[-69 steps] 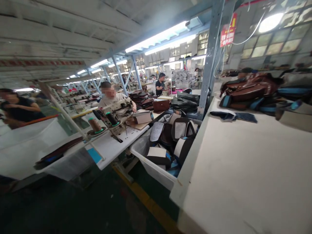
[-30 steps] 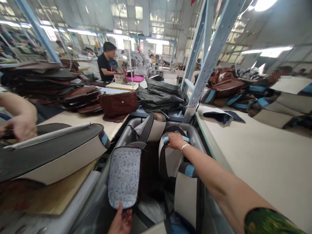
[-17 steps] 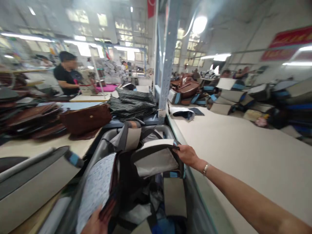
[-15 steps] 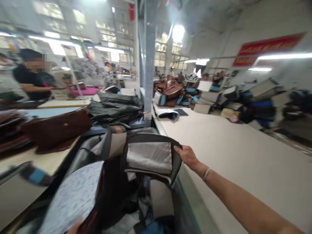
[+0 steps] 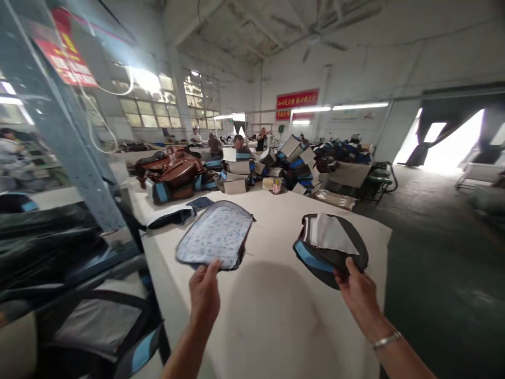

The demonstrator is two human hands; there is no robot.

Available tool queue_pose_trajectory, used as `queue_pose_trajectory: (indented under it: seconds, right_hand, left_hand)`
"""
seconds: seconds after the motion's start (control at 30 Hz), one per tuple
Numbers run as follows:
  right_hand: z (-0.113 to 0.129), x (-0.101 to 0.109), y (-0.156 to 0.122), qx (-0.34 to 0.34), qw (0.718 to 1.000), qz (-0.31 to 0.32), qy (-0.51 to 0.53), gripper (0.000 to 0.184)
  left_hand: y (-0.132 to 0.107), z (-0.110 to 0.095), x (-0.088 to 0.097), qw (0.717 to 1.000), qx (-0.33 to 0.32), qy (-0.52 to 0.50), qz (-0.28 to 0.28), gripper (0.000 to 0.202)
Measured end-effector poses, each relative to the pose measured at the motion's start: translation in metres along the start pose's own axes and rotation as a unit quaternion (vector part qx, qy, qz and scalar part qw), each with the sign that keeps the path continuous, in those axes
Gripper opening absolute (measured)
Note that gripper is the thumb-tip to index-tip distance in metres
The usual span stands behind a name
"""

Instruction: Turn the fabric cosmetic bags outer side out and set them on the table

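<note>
My left hand [image 5: 205,292] pinches the near edge of a bag panel [image 5: 216,234] with a pale, blue-patterned lining and a dark border. That panel is tilted over the left part of the white table [image 5: 272,316]. On the right, my right hand [image 5: 357,284] grips the lower edge of a dark rounded bag piece [image 5: 351,237]. This piece has a light blue band along one side and a loose whitish cloth flap on top. A bracelet circles my right wrist. Whether either piece touches the table, I cannot tell.
Brown glossy bags [image 5: 173,166] and stacked grey, black and blue bag pieces [image 5: 292,163] line the table's far side. A blue metal post [image 5: 74,116] rises at left, beside dark bag pieces [image 5: 98,321]. People work beyond the piles. Floor [image 5: 434,237] lies right of the table.
My view has swung right to the table. Both hands have moved from the bin of bag pieces to above the table, carrying the patterned panel and a dark rounded bag piece.
</note>
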State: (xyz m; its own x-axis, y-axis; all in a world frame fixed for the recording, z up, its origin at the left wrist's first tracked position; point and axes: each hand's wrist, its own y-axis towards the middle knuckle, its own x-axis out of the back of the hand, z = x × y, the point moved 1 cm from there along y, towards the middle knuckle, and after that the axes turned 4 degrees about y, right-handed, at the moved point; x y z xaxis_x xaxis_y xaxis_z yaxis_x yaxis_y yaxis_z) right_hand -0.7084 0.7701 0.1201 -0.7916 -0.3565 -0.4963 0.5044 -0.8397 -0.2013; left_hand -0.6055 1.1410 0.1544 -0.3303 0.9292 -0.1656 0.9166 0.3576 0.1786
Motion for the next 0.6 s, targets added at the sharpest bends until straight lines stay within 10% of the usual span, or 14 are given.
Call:
queue_pose_trajectory:
  seconds: [0.13,0.27,0.4,0.6]
  right_hand:
    - [0.04,0.042,0.09,0.028,0.998,-0.043,0.022,0.036]
    - [0.034,0.077,0.137,0.008,0.998,-0.057,0.005,0.04]
    - [-0.024,0.103,0.119,-0.073,0.994,-0.056,-0.051,0.049]
    - [-0.054,0.134,0.061,-0.14,0.975,0.007,-0.173,0.058]
  left_hand:
    - [-0.025,0.043,-0.191,0.989,0.017,-0.039,0.144,0.029]
    - [-0.072,0.095,-0.307,0.973,0.057,-0.005,0.222,0.027]
    - [-0.111,0.141,-0.337,0.961,0.1,0.115,0.231,0.028]
    - [-0.144,0.149,-0.298,0.919,0.119,0.245,0.285,0.032]
